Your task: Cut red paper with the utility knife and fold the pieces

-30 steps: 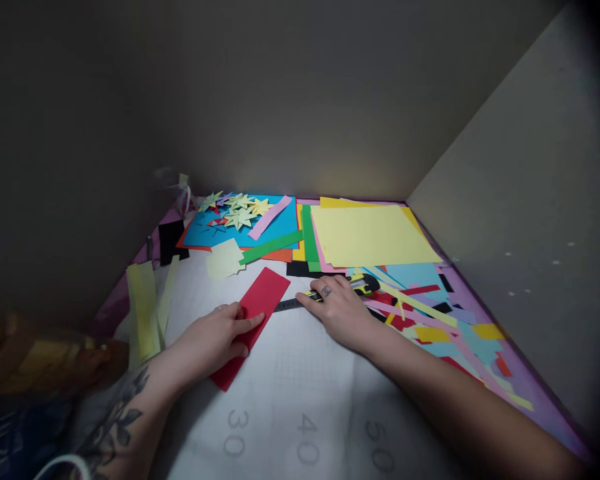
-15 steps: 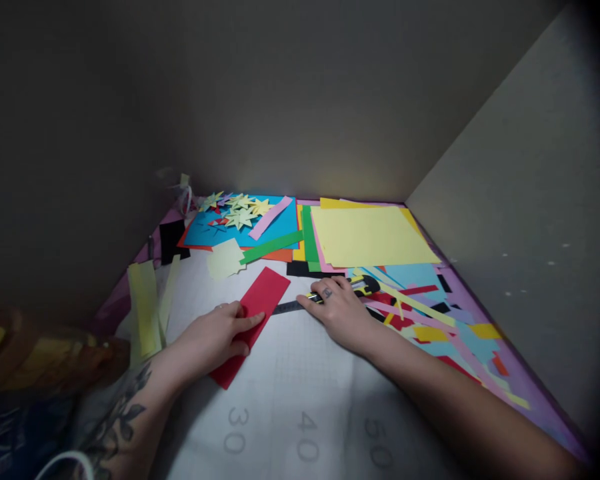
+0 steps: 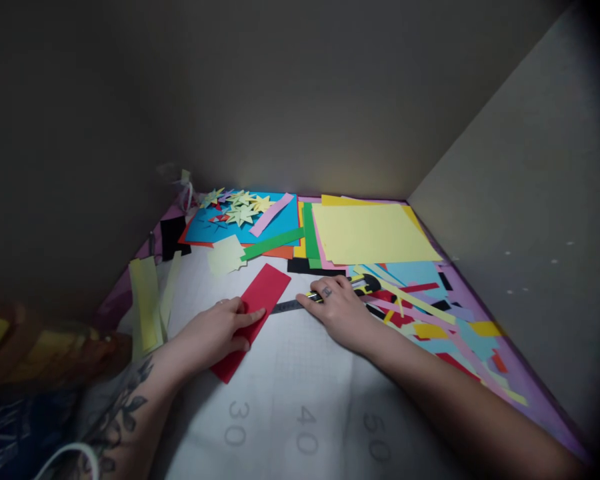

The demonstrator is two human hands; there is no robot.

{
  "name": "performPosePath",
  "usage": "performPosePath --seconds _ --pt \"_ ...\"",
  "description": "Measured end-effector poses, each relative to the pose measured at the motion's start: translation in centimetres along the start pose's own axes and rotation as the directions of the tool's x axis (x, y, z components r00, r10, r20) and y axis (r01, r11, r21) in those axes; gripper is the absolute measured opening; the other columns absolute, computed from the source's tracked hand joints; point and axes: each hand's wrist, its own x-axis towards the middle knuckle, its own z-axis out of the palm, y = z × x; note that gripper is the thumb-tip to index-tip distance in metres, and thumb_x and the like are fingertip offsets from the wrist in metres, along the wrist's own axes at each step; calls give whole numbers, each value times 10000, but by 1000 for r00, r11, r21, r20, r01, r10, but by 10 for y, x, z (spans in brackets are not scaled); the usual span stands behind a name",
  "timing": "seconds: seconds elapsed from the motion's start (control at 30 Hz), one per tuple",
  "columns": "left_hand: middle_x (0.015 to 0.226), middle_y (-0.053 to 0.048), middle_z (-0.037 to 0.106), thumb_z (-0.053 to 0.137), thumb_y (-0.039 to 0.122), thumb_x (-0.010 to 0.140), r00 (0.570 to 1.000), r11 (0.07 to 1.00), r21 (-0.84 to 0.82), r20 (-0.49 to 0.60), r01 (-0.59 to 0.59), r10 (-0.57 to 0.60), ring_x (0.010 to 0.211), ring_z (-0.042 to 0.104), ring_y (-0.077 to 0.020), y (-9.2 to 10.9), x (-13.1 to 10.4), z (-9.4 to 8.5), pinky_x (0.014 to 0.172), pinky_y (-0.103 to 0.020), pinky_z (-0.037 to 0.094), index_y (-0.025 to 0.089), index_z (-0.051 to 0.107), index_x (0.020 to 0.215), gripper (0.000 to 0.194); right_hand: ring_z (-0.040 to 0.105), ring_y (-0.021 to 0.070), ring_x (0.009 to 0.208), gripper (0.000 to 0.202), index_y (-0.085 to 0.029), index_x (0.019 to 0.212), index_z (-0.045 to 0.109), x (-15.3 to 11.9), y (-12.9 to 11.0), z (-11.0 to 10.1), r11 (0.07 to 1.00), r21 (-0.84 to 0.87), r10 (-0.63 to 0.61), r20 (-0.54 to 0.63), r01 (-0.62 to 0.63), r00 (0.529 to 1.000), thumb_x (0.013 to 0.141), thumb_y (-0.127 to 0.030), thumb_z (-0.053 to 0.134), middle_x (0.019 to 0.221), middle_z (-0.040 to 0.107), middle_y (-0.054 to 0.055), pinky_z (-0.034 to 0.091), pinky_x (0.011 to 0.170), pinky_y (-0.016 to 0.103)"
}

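A narrow folded sheet of red paper (image 3: 263, 287) lies slantwise on the white gridded mat (image 3: 275, 413). My left hand (image 3: 220, 333) presses it down, index finger and thumb spread flat on its surface. To the right, my right hand (image 3: 333, 303) is closed around a yellow and black utility knife (image 3: 367, 285). The knife's long dark blade (image 3: 287, 306) points left and meets the paper's right edge; its tip seems to go in under the top layer, out of sight.
Folded paper stars (image 3: 243, 213) rest on blue sheets (image 3: 195, 230) at the back left. Pale yellow sheets (image 3: 375, 233) are stacked at the back right. Coloured scraps (image 3: 430, 331) cover the right side. Yellow strips (image 3: 145, 300) lie left; walls (image 3: 300, 100) rise behind and beside.
The view has shifted very slightly. Both hands, the red paper and the knife stay in nearly the same places.
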Motion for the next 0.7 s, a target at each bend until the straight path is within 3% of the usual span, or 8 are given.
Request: performPosePath --seconds 0.7 --pt "1139 -63 541 500 244 784 1000 1000 11 -5 15 -14 1010 531 -253 5 -2 -4 812 -320 437 356 459 1329 558 441 249 946 336 -209 1143 587 1 -4 -2 999 30 -35 -36 36 999 877 -88 421 1007 567 130 276 831 413"
